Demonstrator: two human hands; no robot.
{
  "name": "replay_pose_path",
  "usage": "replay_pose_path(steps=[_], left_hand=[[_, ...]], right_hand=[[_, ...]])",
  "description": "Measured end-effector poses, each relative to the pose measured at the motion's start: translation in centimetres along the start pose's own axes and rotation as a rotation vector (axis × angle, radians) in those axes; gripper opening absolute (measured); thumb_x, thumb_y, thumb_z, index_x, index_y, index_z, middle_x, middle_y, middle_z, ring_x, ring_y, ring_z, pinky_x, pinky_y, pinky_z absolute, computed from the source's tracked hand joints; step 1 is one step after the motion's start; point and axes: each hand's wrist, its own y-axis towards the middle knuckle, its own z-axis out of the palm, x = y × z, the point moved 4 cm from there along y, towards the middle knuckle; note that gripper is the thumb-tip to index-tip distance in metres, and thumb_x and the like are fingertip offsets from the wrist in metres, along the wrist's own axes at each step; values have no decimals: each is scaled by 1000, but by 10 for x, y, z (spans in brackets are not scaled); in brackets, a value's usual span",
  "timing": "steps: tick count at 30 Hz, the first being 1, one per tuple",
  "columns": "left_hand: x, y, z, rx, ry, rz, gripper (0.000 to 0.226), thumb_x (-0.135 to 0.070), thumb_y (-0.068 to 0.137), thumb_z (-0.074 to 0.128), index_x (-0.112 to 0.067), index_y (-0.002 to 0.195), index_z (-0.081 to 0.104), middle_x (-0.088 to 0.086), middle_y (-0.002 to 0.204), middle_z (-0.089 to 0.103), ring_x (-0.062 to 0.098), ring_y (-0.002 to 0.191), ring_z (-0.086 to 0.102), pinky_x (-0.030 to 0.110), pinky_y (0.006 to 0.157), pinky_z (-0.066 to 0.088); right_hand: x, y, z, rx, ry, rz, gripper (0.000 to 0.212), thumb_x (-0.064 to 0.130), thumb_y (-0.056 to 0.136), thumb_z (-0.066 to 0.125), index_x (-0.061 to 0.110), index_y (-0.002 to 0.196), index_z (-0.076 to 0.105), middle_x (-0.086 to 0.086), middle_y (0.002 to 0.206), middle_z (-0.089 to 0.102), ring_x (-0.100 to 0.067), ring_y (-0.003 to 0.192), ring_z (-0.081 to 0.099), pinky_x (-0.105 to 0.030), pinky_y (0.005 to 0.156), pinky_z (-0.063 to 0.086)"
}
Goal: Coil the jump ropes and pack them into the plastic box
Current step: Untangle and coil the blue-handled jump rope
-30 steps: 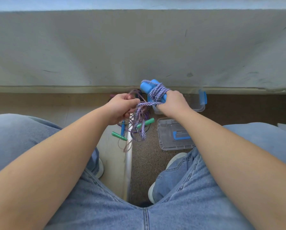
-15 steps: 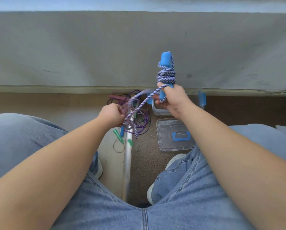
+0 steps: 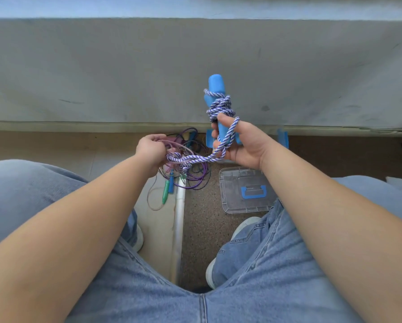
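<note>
Head view looks down past two knees in jeans to the floor (image 3: 202, 229), and the work is about half way for one rope and not started for the others.

On the left, the left hand (image 3: 151, 150) is closed around a loose bunch of the striped rope (image 3: 195, 159), the white and purple one. This free part is not yet wound. It runs in a slack line across to the right hand.

Under the left hand, on the floor, lies a pile of thin ropes (image 3: 190, 173), purple and clear ones, tangled together. A green handle (image 3: 165, 192) and a small blue handle (image 3: 171, 185) show among them. They are not coiled, so I judge that they wait for their turn.

Further right, the right hand (image 3: 242, 145) holds the blue handles (image 3: 216, 89) of the striped rope upright, with fingers curled around the lower part. Several turns of rope are wound already around the handles, above the fingers, and one loop goes over the hand itself. It seems the winding is in progress, with some rope left.

Below the right hand, the lid (image 3: 244, 190), clear with a blue grip, lies flat on the floor. The plastic box (image 3: 285, 139) stands behind the right hand and is mostly hidden; only its blue latches show. I cannot tell whether anything is inside it. Nothing visible is packed, so coiling the other ropes and packing all remain to do.
</note>
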Motion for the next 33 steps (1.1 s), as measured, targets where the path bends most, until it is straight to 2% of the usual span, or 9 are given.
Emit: replay_pose_path(steps=[3,6,11,15,18,22,25,27,33], left_hand=[[1,5,-3,-46,30,23,38,6,91,39,-14,114,61,15,106,67,22,67,66,32,63,56],[-5,9,-10,-112,69,75,37,4,86,39,-23,99,61,16,108,69,28,76,68,41,78,58],[-15,5,-22,-238,-44,19,37,0,93,33,-20,109,59,14,96,67,15,48,64,25,50,54],[-21,-15,-4,-77,-187,-81,30,-5,101,28,-16,118,50,10,80,58,20,58,57,28,53,54],[-16,-24,13,129,-145,-233,33,-42,104,31,-19,99,54,9,84,56,26,69,62,60,81,53],[-10,-31,28,349,-59,-267,40,-47,103,38,-14,120,55,14,105,66,31,89,69,44,69,59],[-12,-34,30,315,17,-165,19,-16,103,43,-15,118,53,9,90,60,19,67,64,27,56,54],[-11,-28,28,249,0,-131,23,-7,101,38,-16,116,52,8,83,56,18,62,62,28,57,52],[-4,-26,26,247,80,-109,36,1,96,38,-15,126,50,10,90,59,18,67,64,34,65,62]], right_hand=[[-7,1,4,82,-162,44,26,35,96,62,9,93,59,-4,80,48,-13,53,46,-18,37,30],[-16,2,-2,46,-635,124,38,44,88,74,10,100,62,-3,72,51,-15,51,50,-20,39,31],[-27,2,-18,-11,-1297,254,89,79,55,78,9,107,65,-5,75,49,-18,52,58,-28,50,42],[-24,3,-24,-177,-1302,266,100,101,55,47,11,98,58,-6,71,54,-21,53,61,-26,50,42],[-28,5,-22,-226,-1007,298,106,103,64,28,15,113,57,-9,85,64,-22,63,69,-24,47,38],[-21,11,-10,-267,-837,155,76,83,85,40,18,118,60,9,106,61,-17,70,74,-24,49,34],[-17,12,-13,-313,-835,50,23,29,94,67,10,107,63,-4,93,65,-11,53,64,-21,44,32],[-17,12,-20,-323,-843,42,14,7,89,67,10,102,62,-11,83,63,-12,50,60,-19,41,31],[-22,15,-18,-276,-915,30,15,10,88,71,14,100,63,-5,84,69,-15,64,70,-23,43,43]])
